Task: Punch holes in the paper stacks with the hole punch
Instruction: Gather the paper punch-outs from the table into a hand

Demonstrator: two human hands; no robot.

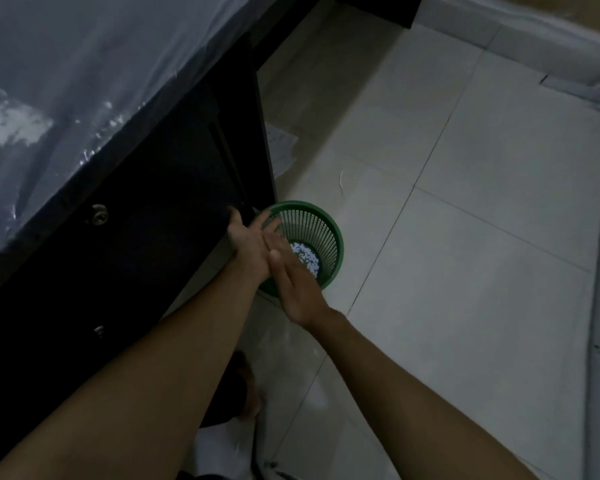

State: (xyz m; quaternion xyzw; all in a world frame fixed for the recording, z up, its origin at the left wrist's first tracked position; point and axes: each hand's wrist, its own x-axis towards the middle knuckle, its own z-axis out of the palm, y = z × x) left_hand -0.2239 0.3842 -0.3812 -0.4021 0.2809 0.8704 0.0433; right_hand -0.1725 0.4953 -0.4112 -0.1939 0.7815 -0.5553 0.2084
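Both my arms reach down over a green mesh waste basket (329, 237) on the tiled floor. A heap of small white paper punch dots (305, 258) lies at its bottom. My left hand (248, 242) is flat and palm up above the basket's near rim, fingers spread. My right hand (293, 289) lies edge-on against the left palm, fingers straight. Neither hand holds anything. No hole punch or paper stack is in view.
A dark desk (136, 209) with drawer knobs and a plastic-covered top (84, 64) stands on the left, right beside the basket. Loose paper sheets (281, 147) lie on the floor under its far end. Pale floor tiles (465, 271) spread to the right, bounded by a white wall base.
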